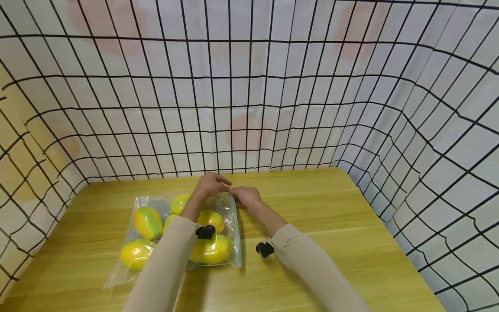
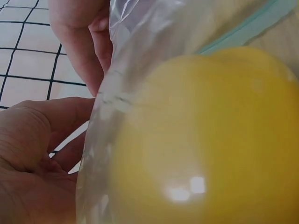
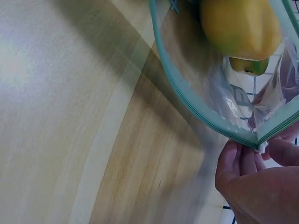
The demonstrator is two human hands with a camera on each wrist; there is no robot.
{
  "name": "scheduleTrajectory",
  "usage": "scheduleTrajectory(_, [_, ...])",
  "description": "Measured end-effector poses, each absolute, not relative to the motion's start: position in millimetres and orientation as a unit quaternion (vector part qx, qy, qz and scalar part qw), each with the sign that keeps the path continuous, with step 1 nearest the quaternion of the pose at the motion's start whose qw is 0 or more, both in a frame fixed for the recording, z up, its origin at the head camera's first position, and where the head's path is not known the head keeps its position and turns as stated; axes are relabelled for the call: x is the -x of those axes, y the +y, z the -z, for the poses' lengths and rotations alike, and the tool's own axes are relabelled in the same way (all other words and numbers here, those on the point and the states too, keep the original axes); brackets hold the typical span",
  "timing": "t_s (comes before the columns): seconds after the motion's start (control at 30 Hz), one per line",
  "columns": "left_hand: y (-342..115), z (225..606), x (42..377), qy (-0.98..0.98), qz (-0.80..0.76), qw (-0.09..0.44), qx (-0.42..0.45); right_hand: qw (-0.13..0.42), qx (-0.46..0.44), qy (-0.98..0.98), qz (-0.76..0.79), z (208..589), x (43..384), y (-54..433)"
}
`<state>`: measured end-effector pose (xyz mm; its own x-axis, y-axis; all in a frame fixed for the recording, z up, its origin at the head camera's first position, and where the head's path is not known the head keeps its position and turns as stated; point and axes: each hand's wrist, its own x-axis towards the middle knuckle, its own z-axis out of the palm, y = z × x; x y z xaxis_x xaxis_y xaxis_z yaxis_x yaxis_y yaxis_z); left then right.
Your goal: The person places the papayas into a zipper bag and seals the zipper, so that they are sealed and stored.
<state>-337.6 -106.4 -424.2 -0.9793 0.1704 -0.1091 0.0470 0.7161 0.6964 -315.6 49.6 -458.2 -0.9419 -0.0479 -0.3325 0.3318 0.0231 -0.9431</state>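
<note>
A clear zip bag with a pale teal zip strip lies on the table, its mouth facing right. Inside are several yellow-green mangoes, one of them large in the left wrist view. At the far end of the zip, my right hand pinches the bag's corner between thumb and fingers. My left hand meets it there, thumb and fingers at the bag's edge. In the right wrist view the zip strip gapes apart, with a mango showing within. My left forearm crosses over the bag and hides some mangoes.
The wooden table extends to the right of the bag. A black wire grid backed by pale sheeting stands around its back and sides. Black wrist cameras sit on both sleeves, the left one above the bag.
</note>
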Motion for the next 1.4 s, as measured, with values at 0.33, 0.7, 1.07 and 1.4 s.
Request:
scheduleTrajectory(0.33, [-103.5,424.6,336.6,0.912,-0.397,0.094,-0.046,0.129,-0.096,0.687,0.709,459.6,315.0,52.0])
scheduleTrajectory(0.7, [-103.7,427.9,336.5,0.903,-0.416,0.105,-0.028,0.136,-0.093,0.692,0.702,461.0,314.7,56.1])
scheduleTrajectory(1.07, [-104.5,425.0,337.0,0.902,-0.424,0.083,-0.010,0.157,-0.090,0.704,0.687,456.1,312.0,59.1])
scheduleTrajectory(1.4, [-101.3,425.9,340.9,0.909,-0.411,0.065,-0.002,0.224,-0.049,0.744,0.628,454.4,296.5,75.5])
